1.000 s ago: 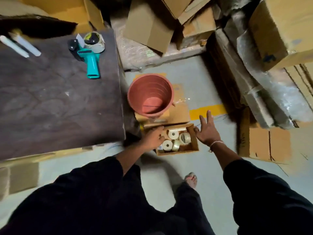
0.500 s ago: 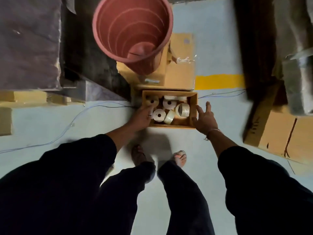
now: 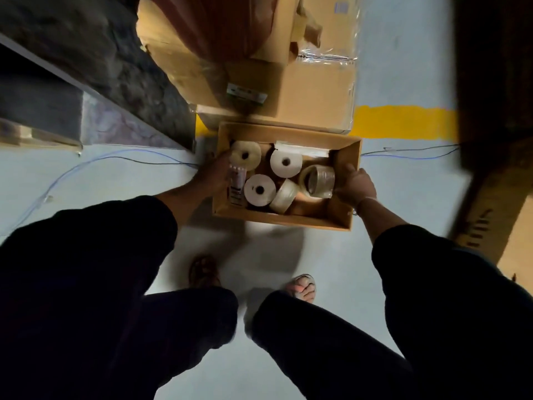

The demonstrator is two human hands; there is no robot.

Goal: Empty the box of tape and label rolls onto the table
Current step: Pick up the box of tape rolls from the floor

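The box sits on the floor straight ahead of the person's feet, open at the top, its long axis running left to right across the body. That puts one short end under each hand, so both are equally near and a two-handed lift looks like the move in hand. The left hand grips the left end wall, fingers curled over the rim beside a yellowish roll. The right hand grips the right end wall, fingers hooked inside next to the clear tape roll.

Inside lie two white label rolls, a second tape roll tilted on its edge, and a printed tube against the left wall. All sit loose, so they will likely shift if the box tips during the lift.

The tabletop lies up and to the left, well above floor level; the box must rise and swing left to reach it. The table's dark side stands close to the box's left far corner and could catch it. A taped carton touches or nearly touches the far long wall, with a reddish bucket resting on it. Thin cables run along the floor on both sides, and a yellow stripe crosses beyond the right end.
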